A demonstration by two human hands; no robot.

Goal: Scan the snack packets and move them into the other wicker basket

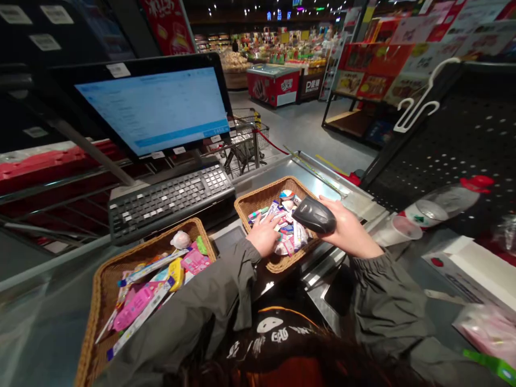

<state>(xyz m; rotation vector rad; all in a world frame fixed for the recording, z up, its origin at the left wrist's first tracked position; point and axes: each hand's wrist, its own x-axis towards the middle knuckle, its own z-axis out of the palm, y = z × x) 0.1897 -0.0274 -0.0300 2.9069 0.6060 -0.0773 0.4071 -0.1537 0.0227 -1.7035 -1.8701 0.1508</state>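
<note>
My right hand (344,226) is closed round a black handheld barcode scanner (314,215), held over the right part of a wicker basket (241,207). Small packaged items (288,228), some in stick-shaped wrappers, fill that basket. Reaching in from the left, my left hand (265,235) has its fingers stretched out over the packets and touches them. To the left, a second wicker basket (97,301) holds a pink packaged piece (135,306), a yellow one (176,274), long thin packets and a small white round item (180,239).
Behind the left basket stand a black keyboard (173,201) and a lit monitor (157,110). On the right are a white paper cup (399,230), a clear bottle with a red cap (459,199) and a white box (475,269). A shopping cart (244,145) stands beyond the counter.
</note>
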